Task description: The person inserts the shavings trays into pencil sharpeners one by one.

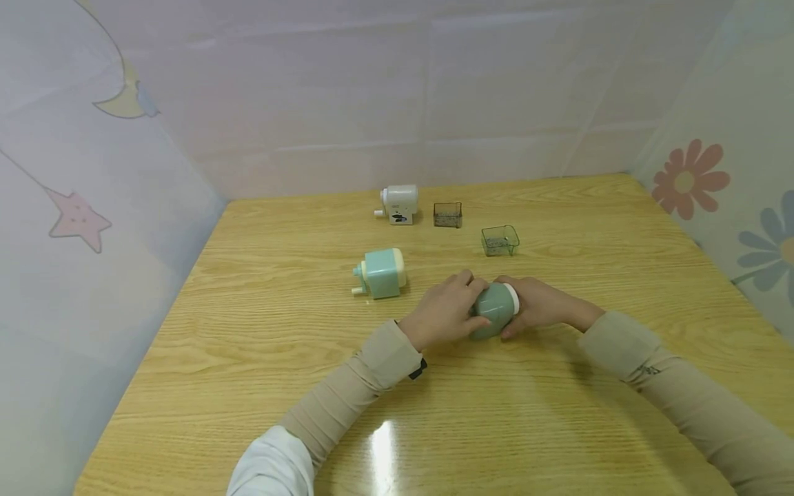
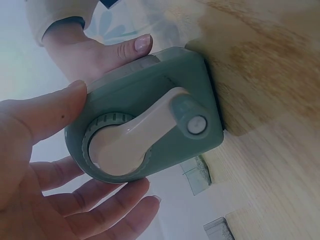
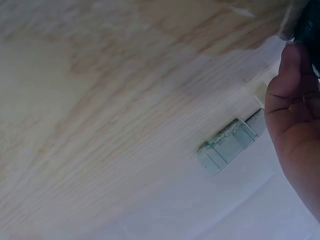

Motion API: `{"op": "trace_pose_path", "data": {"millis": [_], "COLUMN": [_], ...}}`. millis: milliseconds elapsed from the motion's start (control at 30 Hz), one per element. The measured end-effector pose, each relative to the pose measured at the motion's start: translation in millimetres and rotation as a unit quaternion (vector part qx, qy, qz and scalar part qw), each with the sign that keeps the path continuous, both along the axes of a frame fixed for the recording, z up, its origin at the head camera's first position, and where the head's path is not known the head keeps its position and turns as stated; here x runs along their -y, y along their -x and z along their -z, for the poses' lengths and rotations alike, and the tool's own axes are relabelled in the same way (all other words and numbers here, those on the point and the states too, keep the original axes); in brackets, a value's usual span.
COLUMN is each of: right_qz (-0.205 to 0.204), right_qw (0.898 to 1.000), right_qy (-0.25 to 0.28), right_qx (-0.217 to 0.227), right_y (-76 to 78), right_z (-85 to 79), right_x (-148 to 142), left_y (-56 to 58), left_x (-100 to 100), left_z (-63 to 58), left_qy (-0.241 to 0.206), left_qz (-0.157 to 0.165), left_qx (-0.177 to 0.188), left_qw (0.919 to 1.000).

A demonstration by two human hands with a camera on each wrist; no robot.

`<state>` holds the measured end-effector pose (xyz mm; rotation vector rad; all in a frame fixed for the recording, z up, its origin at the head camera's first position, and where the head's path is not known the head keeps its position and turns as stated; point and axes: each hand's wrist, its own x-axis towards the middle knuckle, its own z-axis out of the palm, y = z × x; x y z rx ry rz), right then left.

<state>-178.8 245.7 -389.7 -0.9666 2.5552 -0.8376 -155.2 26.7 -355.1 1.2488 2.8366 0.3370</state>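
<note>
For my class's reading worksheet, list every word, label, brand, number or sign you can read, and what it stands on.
None can be read.
White sharpener: marks on its front, too small to read.
Right sleeve: dark marks, too blurred to read.
Green sharpener: no readable text.

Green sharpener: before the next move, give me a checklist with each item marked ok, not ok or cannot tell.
1. Left hand gripping the green sharpener: ok.
2. Right hand gripping its other side: ok.
3. Crank free of both hands: ok.
4. Teal sharpener clear of the hands: ok, standing apart to the left.
5. Smoky tray and green-tinted tray emptied: not ok, speckled bits show in both.
6. Held sharpener resting on the table: cannot tell, touching or slightly lifted.
</note>
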Motion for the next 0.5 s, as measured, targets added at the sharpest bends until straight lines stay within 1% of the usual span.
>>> {"op": "trace_pose_path", "data": {"millis": [133,233,367,500], "right_qz": [-0.003,-0.005,-0.001,0.003], "right_qw": [1.000,1.000,1.000,0.999], "right_qy": [0.008,0.010,-0.007,-0.027], "right_qx": [0.006,0.017,0.018,-0.019], "right_y": [0.7,-0.2,-1.0,0.4], "right_z": [1.5,-1.1,-6.2,-10.6], "right_x": [0.2,0.5,-1.2,-5.3], "left_y": [0.1,0.1,0.3,0.7], "left_x": [1.0,1.6,1.7,2.2], "left_z": [0.2,0.0,-0.3,-0.4], "left_qy": [-0.004,-0.004,-0.002,-0.003], "left_qz": [0.002,0.002,0.001,0.002], "left_qx": [-0.004,-0.005,-0.007,-0.006], "left_qw": [1.0000,1.0000,1.0000,1.0000]}}
